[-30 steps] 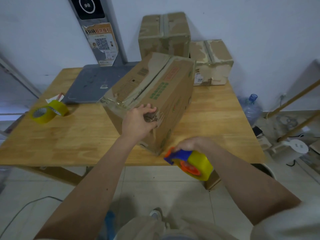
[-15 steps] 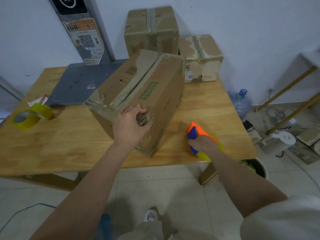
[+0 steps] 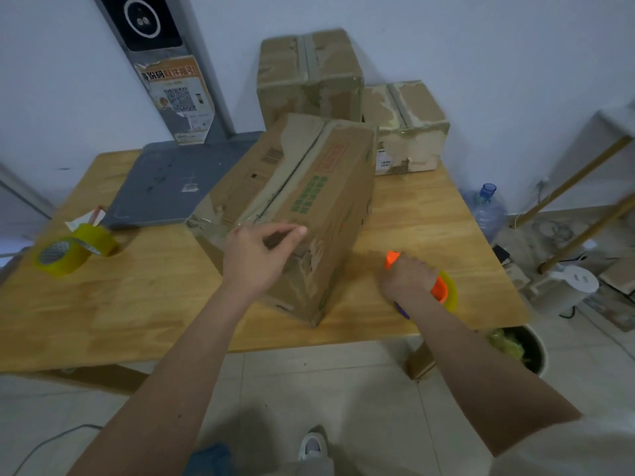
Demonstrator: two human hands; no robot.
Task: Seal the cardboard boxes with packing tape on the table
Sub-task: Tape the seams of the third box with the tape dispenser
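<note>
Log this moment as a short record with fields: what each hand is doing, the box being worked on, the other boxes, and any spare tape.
left hand: at near end of big box, fingers curled, grip unclear
right hand: holds tape dispenser on the table
big box: lies at an angle mid-table, top seam taped
other boxes: two at the far edge, tall box and low box
spare tape: yellow rolls, table's left side

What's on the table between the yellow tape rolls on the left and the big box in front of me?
In the head view, only bare wooden table lies between the yellow tape rolls and the big box.
</note>
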